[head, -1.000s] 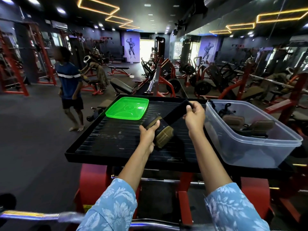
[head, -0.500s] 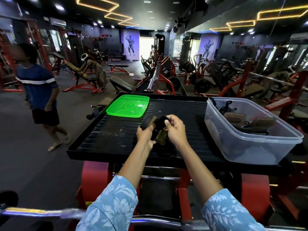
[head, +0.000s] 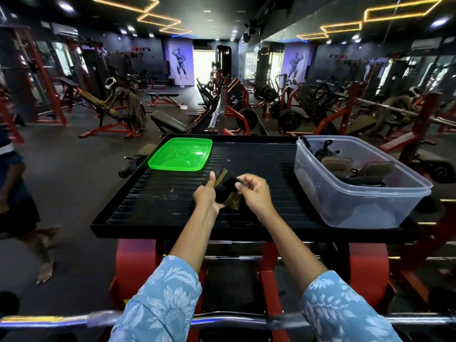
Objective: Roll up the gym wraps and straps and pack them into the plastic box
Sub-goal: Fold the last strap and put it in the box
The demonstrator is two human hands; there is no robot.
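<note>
Black ribbed platform (head: pixel 172 193) carries everything: clear plastic box (head: pixel 365 208) at its right edge with padded straps (head: pixel 355 169) inside, glossy green lid (head: pixel 181 154) near the far left corner. Mid-platform, left hand (head: pixel 206 196) and right hand (head: pixel 254 193) both grip a half-rolled black-and-olive wrap (head: pixel 225 188).

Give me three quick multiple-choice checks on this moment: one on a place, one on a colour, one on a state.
1. Where is the clear plastic box?
A. right side of the black tray
B. on the floor
C. under the green lid

2. What colour is the loose lid?
A. red
B. green
C. white

3. What state is the wrap in?
A. packed in the box
B. lying flat on the tray
C. held in both hands

Answers: 1 A, it stands at the black tray's right edge. 2 B, bright green plastic. 3 C, left hand and right hand both grip it above the tray.
</note>
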